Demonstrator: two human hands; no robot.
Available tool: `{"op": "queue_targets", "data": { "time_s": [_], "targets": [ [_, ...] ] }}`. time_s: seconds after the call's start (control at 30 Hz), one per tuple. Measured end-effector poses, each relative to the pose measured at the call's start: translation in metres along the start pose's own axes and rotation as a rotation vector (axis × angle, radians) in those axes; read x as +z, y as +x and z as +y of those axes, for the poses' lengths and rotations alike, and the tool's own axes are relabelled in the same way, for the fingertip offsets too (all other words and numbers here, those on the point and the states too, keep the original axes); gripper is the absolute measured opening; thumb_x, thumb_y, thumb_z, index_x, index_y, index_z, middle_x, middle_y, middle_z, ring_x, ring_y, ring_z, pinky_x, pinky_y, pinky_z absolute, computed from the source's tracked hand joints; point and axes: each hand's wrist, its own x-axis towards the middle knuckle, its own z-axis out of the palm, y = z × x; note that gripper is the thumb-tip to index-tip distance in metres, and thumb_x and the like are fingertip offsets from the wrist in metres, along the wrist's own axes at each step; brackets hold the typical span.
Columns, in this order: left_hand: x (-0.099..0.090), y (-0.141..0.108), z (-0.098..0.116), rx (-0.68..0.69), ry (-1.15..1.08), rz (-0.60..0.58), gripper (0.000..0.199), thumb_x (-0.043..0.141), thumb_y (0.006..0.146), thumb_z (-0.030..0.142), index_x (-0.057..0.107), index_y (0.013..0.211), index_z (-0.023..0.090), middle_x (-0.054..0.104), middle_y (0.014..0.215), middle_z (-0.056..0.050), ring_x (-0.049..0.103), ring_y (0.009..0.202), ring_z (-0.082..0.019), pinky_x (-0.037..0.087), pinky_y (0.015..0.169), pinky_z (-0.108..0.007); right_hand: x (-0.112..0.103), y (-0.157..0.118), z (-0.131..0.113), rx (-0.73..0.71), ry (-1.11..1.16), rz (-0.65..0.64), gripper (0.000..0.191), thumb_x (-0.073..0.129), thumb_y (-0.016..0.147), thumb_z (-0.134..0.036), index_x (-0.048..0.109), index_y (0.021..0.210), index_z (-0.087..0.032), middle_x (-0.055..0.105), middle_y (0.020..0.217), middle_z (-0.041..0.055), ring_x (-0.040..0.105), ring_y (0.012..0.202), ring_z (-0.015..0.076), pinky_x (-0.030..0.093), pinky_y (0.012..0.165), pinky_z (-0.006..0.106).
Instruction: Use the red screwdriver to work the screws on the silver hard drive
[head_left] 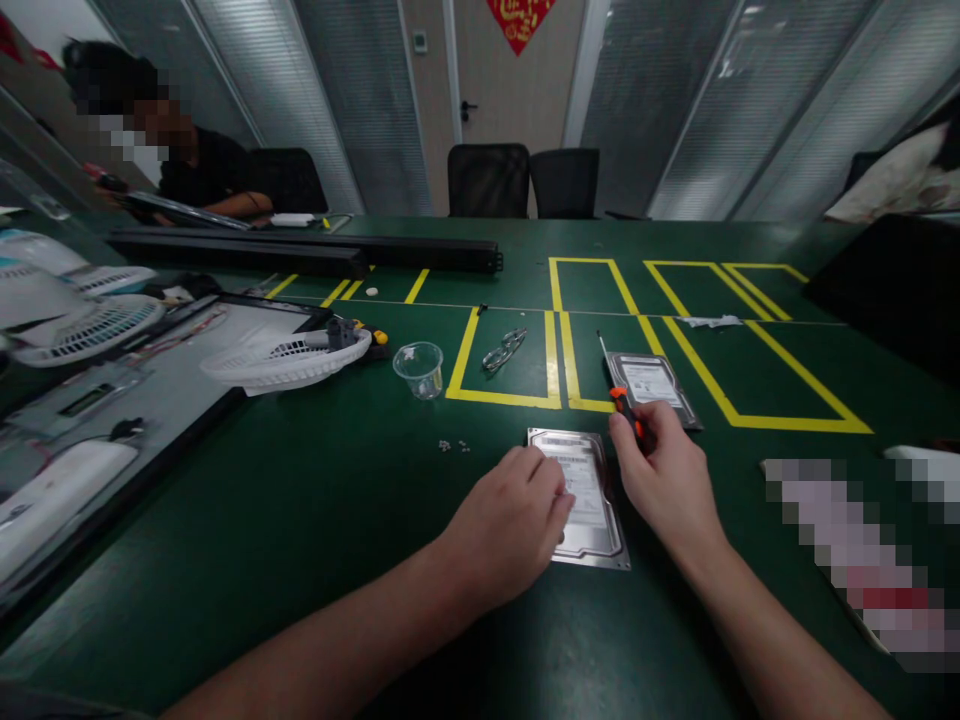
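A silver hard drive (589,545) lies flat on the green table in front of me, its label partly covered by my left hand. The fingers of my left hand (517,510) are pinched together over the drive, and whatever they hold is too small or hidden to name. In my right hand (667,465), just right of that drive, is a screwdriver (618,394) with an orange and black handle, its shaft pointing away from me. Behind it rests a second hard drive (656,382). Small screws (450,446) sit in little groups left of the nearer drive.
A clear plastic cup (419,370) and a pair of glasses (505,350) stand farther back, near yellow tape outlines (555,360). White fan-like covers (289,360) and a large panel (112,400) fill the left. Long black bars (420,252) lie behind. Another person (202,170) sits far left.
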Motion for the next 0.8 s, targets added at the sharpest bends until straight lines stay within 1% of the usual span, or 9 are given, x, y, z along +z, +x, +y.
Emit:
{"op": "queue_targets", "data": {
  "time_s": [0.13,0.23,0.3,0.33,0.37,0.47,0.57,0.7,0.8],
  "targets": [
    [0.001,-0.002,0.008,0.303,0.093,-0.050,0.023,0.054,0.107,0.031,0.063,0.092,0.016,0.068,0.090,-0.006,0.062,0.083,-0.021,0.051,0.076,-0.037,-0.009,0.004,-0.004,-0.135,0.112,0.079,0.026,0.065,0.100,-0.049,0.066,0.108,-0.024,0.072,0.096,0.0043,0.066,0.084,0.0217,0.047,0.078,0.036],
    [0.010,-0.008,0.017,0.500,0.085,-0.058,0.025,0.058,0.106,0.037,0.064,0.092,0.017,0.068,0.087,-0.004,0.061,0.077,-0.019,0.048,0.070,-0.036,-0.017,0.009,-0.011,-0.165,0.301,0.099,0.024,0.074,0.095,-0.043,0.071,0.110,-0.024,0.075,0.103,0.0049,0.069,0.087,0.0216,0.051,0.080,0.037],
    [0.019,-0.014,0.026,0.607,0.059,-0.069,0.026,0.058,0.106,0.038,0.063,0.091,0.017,0.067,0.085,-0.003,0.060,0.075,-0.018,0.046,0.066,-0.035,-0.024,0.014,-0.018,-0.144,0.413,0.131,0.032,0.084,0.087,-0.038,0.071,0.112,-0.024,0.075,0.096,0.0033,0.070,0.081,0.0206,0.053,0.075,0.036],
    [0.024,-0.017,0.030,0.650,0.043,-0.083,0.026,0.059,0.106,0.039,0.063,0.092,0.018,0.066,0.085,-0.002,0.061,0.075,-0.018,0.045,0.065,-0.035,-0.027,0.018,-0.022,-0.163,0.427,0.177,0.030,0.087,0.084,-0.036,0.072,0.106,-0.024,0.074,0.094,0.0030,0.070,0.083,0.0203,0.054,0.075,0.034],
    [0.028,-0.019,0.034,0.676,0.035,-0.102,0.025,0.060,0.106,0.039,0.063,0.092,0.018,0.066,0.085,-0.002,0.060,0.075,-0.018,0.045,0.065,-0.035,-0.030,0.022,-0.026,-0.173,0.434,0.185,0.027,0.089,0.082,-0.034,0.073,0.101,-0.023,0.074,0.095,0.0031,0.070,0.086,0.0204,0.054,0.076,0.034],
    [0.040,-0.021,0.045,0.693,0.041,-0.152,0.022,0.061,0.105,0.038,0.064,0.096,0.018,0.067,0.087,-0.001,0.062,0.076,-0.018,0.047,0.066,-0.035,-0.037,0.036,-0.041,-0.175,0.561,0.153,0.026,0.091,0.080,-0.035,0.076,0.098,-0.025,0.072,0.090,0.0010,0.067,0.076,0.0170,0.053,0.067,0.031],
    [0.050,-0.019,0.051,0.692,0.033,-0.176,0.023,0.062,0.105,0.040,0.065,0.098,0.018,0.069,0.087,-0.002,0.065,0.079,-0.019,0.049,0.066,-0.035,-0.041,0.052,-0.060,-0.274,0.587,0.115,0.020,0.089,0.084,-0.039,0.077,0.092,-0.025,0.069,0.079,0.0004,0.062,0.066,0.0144,0.051,0.063,0.031],
    [0.065,-0.018,0.052,0.708,0.016,-0.235,0.021,0.061,0.105,0.038,0.065,0.104,0.018,0.071,0.091,-0.002,0.067,0.080,-0.019,0.050,0.065,-0.035,-0.039,0.066,-0.084,-0.340,0.674,-0.098,0.024,0.080,0.092,-0.044,0.072,0.103,-0.024,0.073,0.086,0.0012,0.063,0.062,0.0138,0.053,0.057,0.030],
    [0.072,-0.020,0.050,0.728,-0.003,-0.257,0.020,0.060,0.105,0.038,0.065,0.103,0.018,0.072,0.093,-0.001,0.068,0.080,-0.018,0.050,0.064,-0.035,-0.032,0.068,-0.092,-0.364,0.679,-0.147,0.027,0.081,0.091,-0.037,0.066,0.110,-0.025,0.072,0.085,-0.0007,0.067,0.066,0.0149,0.054,0.057,0.028]
  ]
}}
